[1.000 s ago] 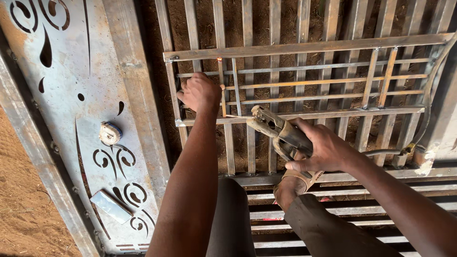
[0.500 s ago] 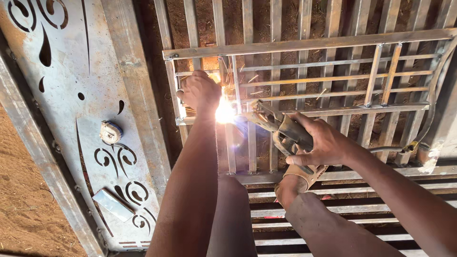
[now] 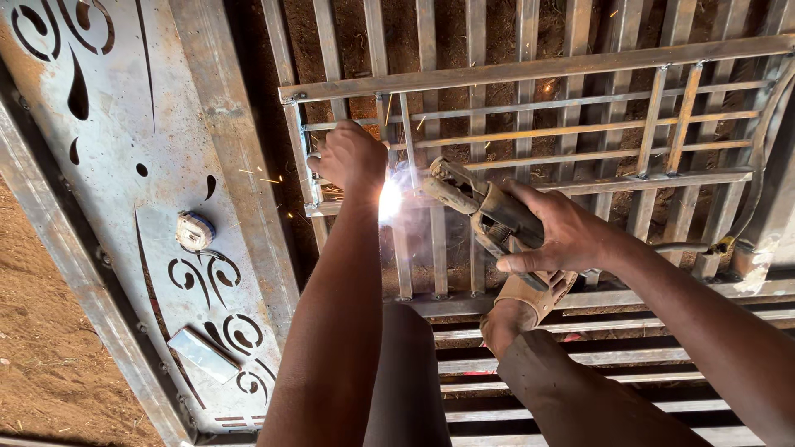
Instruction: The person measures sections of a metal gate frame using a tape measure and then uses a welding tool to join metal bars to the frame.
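Your right hand point(image 3: 563, 236) had a closed grip on the welding holder point(image 3: 484, 211), its arc point(image 3: 387, 200) burning on the metal grille point(image 3: 530, 116). Your left hand point(image 3: 352, 157) gripped a bar just beside it. Bare skin that near sparks risked burns.

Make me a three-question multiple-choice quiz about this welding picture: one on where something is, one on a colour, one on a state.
1. Where does the tape measure lie?
A. on the decorated metal panel
B. on the dirt
C. in a hand

2. What colour is the ground at lower left?
A. grey
B. reddish-brown
C. green

3. What is the electrode holder doing?
A. lying unused
B. hanging from a bar
C. making a bright arc

Answers: 1 A, it rests among the panel's cut-out scrolls. 2 B, bare reddish soil. 3 C, the right hand grips it and sparks fly beside the left hand on the metal grille.
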